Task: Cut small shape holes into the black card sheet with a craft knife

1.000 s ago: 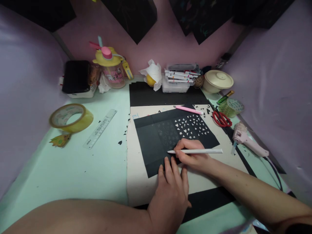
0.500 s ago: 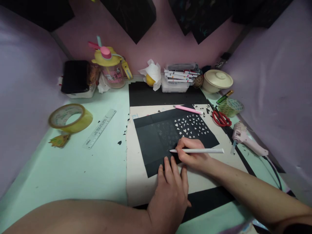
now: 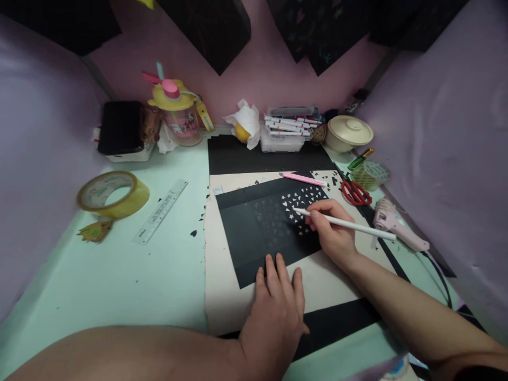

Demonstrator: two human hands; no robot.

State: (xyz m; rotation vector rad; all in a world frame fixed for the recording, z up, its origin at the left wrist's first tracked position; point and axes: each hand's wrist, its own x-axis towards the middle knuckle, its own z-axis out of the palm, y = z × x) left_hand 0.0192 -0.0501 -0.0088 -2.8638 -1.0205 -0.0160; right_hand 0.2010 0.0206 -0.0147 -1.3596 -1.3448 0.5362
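A black sheet of paper [image 3: 242,233] lies at a slant on a larger white sheet [image 3: 222,307]. Its right part is pierced with several small star, heart and triangle cut-outs; faint outlines of such shapes show in its middle. My left hand [image 3: 278,301] rests flat, fingers spread, with the fingertips on the black paper's lower edge. In a writing grip, my right hand [image 3: 331,227] holds a white pencil-like pen [image 3: 365,228], whose tip is over the cut-out shapes. Whether the tip touches the paper I cannot tell. Beyond the paper lies a pink craft knife [image 3: 304,179].
To the left are a tape roll [image 3: 127,203] and a clear ruler [image 3: 161,211]. Red-handled scissors [image 3: 356,193] and a glue gun [image 3: 400,227] lie at right. A lidded drinking jug [image 3: 178,116], a marker box [image 3: 283,140] and a cream bowl [image 3: 347,135] stand at the back.
My right hand has moved with the pen up and to the right, from the faint outlines to the cut-out shapes. My left hand stays on the paper's edge.
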